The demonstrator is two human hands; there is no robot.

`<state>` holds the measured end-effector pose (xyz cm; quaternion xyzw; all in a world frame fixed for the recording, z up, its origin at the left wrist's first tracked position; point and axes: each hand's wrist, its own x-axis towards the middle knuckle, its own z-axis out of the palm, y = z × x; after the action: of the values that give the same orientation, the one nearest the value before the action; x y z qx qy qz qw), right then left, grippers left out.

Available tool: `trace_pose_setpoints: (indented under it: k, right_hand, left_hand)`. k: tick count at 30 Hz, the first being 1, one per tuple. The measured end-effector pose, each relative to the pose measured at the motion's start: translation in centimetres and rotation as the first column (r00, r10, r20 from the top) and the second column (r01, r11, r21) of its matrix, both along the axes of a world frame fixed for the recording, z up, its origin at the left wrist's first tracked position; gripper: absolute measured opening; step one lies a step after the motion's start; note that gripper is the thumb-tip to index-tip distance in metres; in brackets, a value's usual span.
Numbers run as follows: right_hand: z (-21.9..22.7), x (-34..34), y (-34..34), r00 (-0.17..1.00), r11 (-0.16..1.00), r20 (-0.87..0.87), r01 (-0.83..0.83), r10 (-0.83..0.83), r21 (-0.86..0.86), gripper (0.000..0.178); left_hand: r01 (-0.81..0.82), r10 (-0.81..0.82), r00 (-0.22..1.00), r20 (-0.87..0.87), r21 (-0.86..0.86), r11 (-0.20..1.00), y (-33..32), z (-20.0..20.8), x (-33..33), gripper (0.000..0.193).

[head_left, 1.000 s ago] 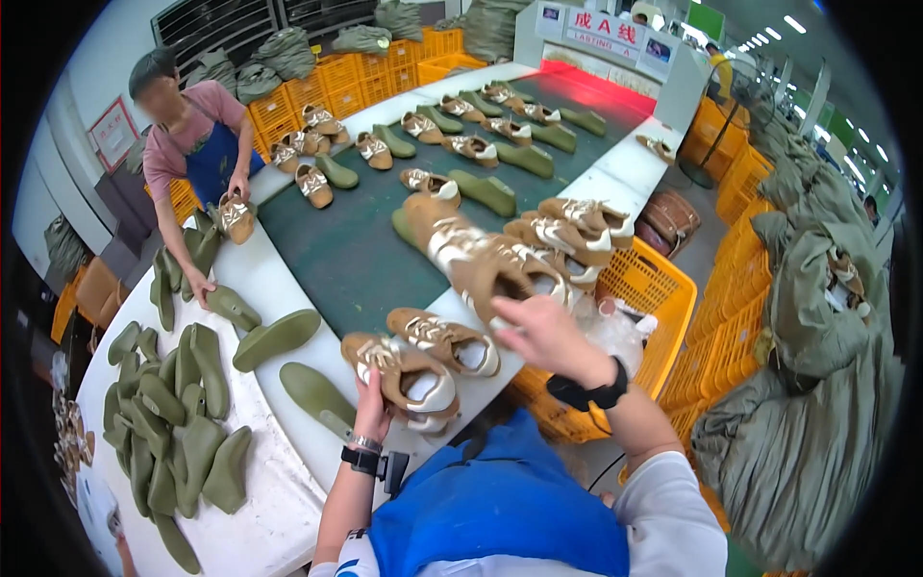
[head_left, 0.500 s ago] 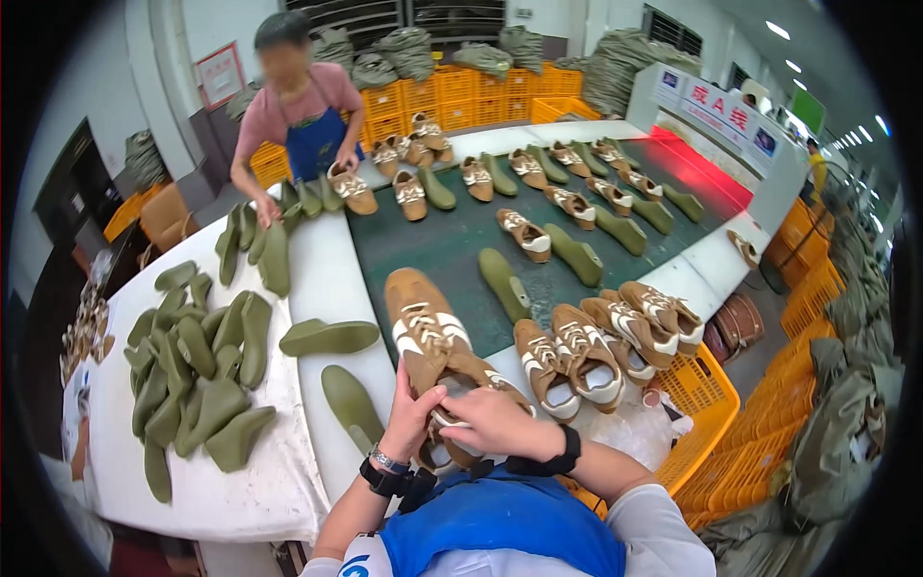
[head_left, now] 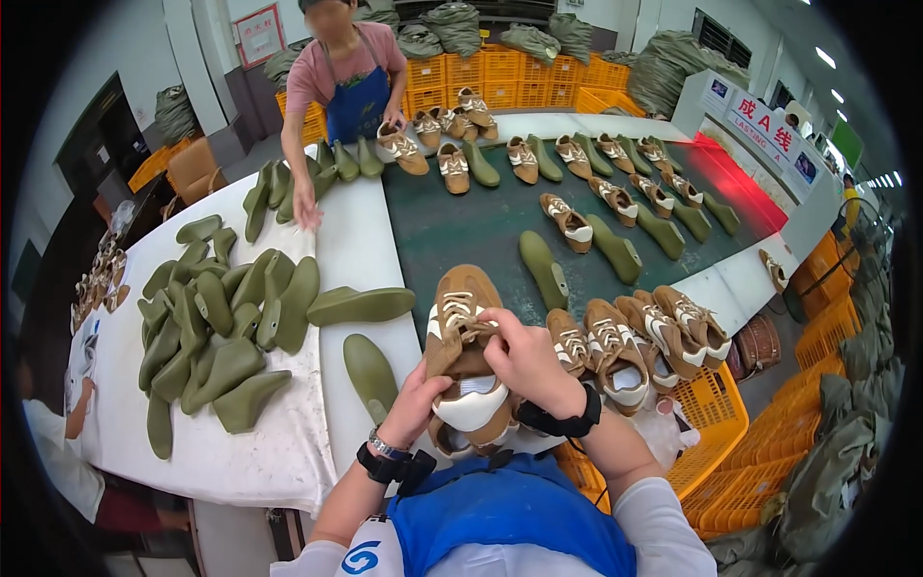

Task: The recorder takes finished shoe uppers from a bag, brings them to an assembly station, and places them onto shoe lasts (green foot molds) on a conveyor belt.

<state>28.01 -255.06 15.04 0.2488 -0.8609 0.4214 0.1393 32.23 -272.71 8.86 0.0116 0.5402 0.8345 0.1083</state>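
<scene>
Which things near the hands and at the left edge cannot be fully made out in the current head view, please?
All in the head view:
Held shoe, right side: partly hidden by the right hand.
Left hand, some fingers: hidden behind that shoe.
Lower shoe: mostly covered by the upper one.
Orange crate, inside: partly hidden by pale plastic.
Person at left: cut off by the dark rim.

Right hand [head_left: 535, 363]: I see it has moved up the sneaker [head_left: 468, 286] to its laces [head_left: 459, 310]
Co-worker's hand [head_left: 306, 206]: emptied, above the worktop [head_left: 346, 252]

Left hand [head_left: 411, 405] and right hand [head_left: 532, 362] curl close together.
</scene>
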Motion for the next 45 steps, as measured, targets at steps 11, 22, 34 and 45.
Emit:
trace_pose_setpoints:
  k: [11, 22, 34, 45]
  right_hand:
    - [-2.3, 0.3, -2.4, 0.971, 0.994, -0.216, -0.099, 0.104, 0.034, 0.029]
    - [-0.7, 1.3, -2.4, 0.917, 0.921, -0.294, -0.155, 0.269, 0.357, 0.034]
    - [1.0, -2.1, -1.3, 0.961, 0.964, 0.114, -0.241, 0.254, -0.116, 0.045]
    - [-0.5, -3.8, -4.1, 0.951, 0.992, -0.288, -0.123, 0.116, -0.009, 0.037]
  left_hand:
    - [-0.722, -0.266, 0.545, -0.795, -0.606, 0.333, -0.9, 3.0, -2.4, 0.051]
    - [-0.806, -0.275, 0.511, -0.814, -0.565, 0.175, -2.6, 2.7, -6.2, 0.024]
    - [-0.772, -0.197, 0.563, -0.803, -0.595, 0.221, -4.0, 4.2, -6.9, 0.023]
    - [-0.475, 0.049, 0.806, -0.59, -0.595, 0.648, -3.8, 4.6, -4.4, 0.07]
